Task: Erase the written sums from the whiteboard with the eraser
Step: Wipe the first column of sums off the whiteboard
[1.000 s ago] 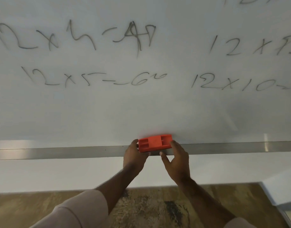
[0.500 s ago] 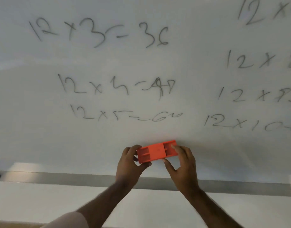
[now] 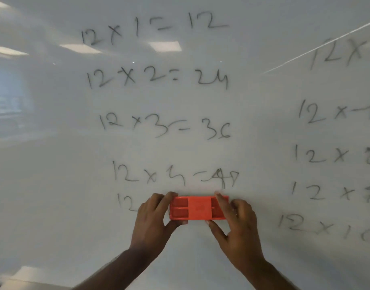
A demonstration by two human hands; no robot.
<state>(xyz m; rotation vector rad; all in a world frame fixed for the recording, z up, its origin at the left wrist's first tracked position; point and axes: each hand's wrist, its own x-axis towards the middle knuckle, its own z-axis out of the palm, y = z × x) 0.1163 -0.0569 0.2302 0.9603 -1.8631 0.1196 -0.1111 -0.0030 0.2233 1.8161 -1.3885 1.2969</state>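
Observation:
An orange rectangular eraser point(image 3: 197, 208) lies flat against the whiteboard point(image 3: 54, 185), held level by both hands. My left hand point(image 3: 156, 218) grips its left end and my right hand point(image 3: 236, 222) its right end. The eraser covers most of the fifth sum in the left column; only its "12" point(image 3: 125, 203) shows. Above it run black written sums: 12x1=12 point(image 3: 154, 30), 12x2=24 point(image 3: 156, 77), 12x3=36 point(image 3: 163, 127), 12x4=48 point(image 3: 175, 174). A second column of sums point(image 3: 330, 155) runs down the right side, cut off by the frame edge.
The board's metal tray edge point(image 3: 33, 284) shows at the bottom left. Ceiling lights reflect in the glossy board at the upper left. Blank board surface lies to the left of the sums and below the eraser.
Both hands have lifted the eraser from the tray up the board onto the fifth sum. The view has tilted upward, showing the higher sums.

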